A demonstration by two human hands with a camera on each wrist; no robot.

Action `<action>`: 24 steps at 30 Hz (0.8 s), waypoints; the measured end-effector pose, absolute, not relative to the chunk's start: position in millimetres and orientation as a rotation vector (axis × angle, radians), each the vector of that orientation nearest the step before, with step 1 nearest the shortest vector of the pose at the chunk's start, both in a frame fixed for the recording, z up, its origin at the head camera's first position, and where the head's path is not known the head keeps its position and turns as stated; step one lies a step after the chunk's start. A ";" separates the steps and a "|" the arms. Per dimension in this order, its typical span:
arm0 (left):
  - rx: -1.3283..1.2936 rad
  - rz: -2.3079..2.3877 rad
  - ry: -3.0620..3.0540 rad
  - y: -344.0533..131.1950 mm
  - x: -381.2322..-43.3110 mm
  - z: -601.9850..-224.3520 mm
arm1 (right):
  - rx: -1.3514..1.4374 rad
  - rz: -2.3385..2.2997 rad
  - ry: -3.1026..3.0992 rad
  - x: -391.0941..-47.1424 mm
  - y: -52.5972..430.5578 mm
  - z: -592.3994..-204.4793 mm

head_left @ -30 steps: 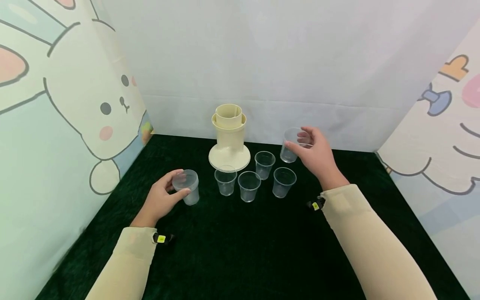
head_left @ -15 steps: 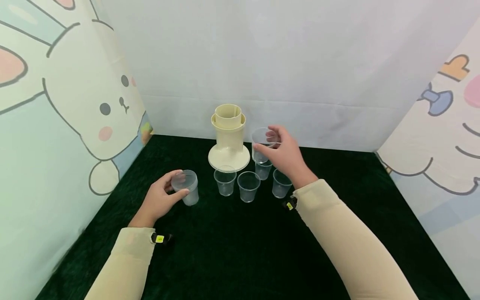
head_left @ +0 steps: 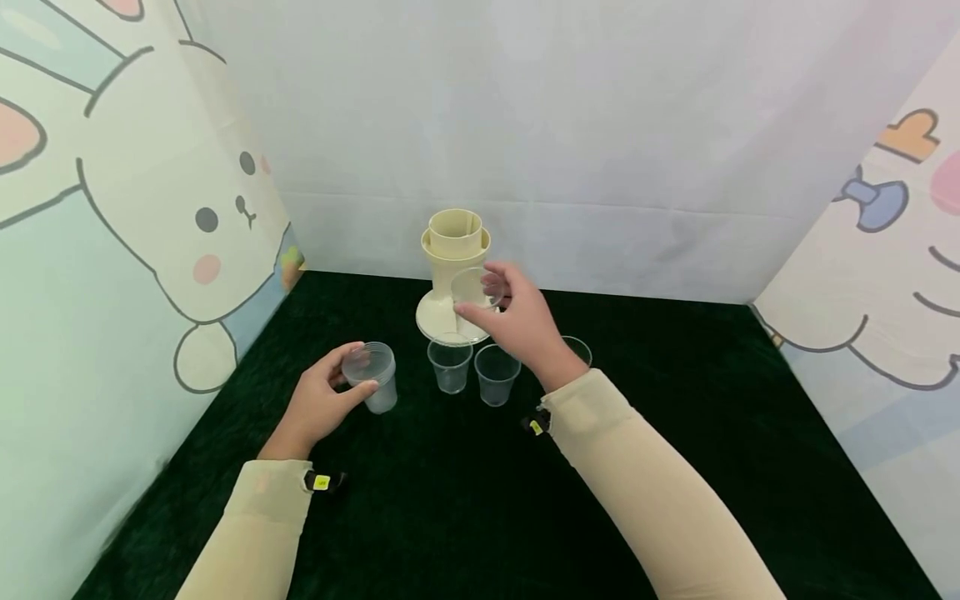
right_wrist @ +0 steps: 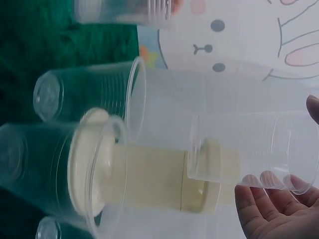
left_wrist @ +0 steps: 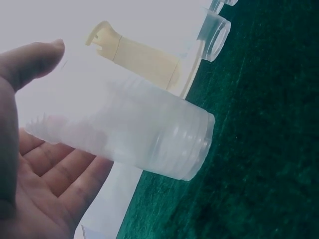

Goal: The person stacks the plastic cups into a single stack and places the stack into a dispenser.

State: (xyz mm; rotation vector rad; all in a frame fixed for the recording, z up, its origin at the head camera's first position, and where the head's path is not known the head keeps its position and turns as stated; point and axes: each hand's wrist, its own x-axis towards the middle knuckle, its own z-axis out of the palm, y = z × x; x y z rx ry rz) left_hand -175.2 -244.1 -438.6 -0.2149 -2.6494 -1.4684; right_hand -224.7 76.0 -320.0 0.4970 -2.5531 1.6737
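In the head view my left hand [head_left: 318,404] holds a stack of nested clear plastic cups [head_left: 382,385] at the left, thumb and fingers on opposite sides of it. The left wrist view shows the layered bases of this stack [left_wrist: 179,139] tilted over the green cloth. My right hand [head_left: 525,329] grips one clear plastic cup [head_left: 468,287] near its rim, raised in front of the cream cup dispenser. Below it stand two upright clear cups, a left one [head_left: 450,375] and a right one [head_left: 497,385]. Another cup [head_left: 581,346] is partly hidden by my right wrist.
The cream cup dispenser [head_left: 444,250], a tube on a round base, stands at the back of the dark green cloth [head_left: 465,500]. A white curtain [head_left: 637,150] hangs behind it. Cartoon-printed panels [head_left: 202,192] flank both sides.
My right hand has carried its cup leftward from the right side, past the standing cups, to in front of the dispenser. It now covers one back cup. My left hand has barely moved.
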 end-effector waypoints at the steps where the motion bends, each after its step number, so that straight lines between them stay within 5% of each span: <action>1: -0.214 -1.469 -2.650 -243.9 -175.4 -438.8 | 0.504 1.683 -2.553 -223.9 72.0 -320.2; 24: -0.209 -1.455 -2.684 -245.1 -175.4 -436.3 | 0.844 1.701 -2.579 -209.4 -7.6 -321.0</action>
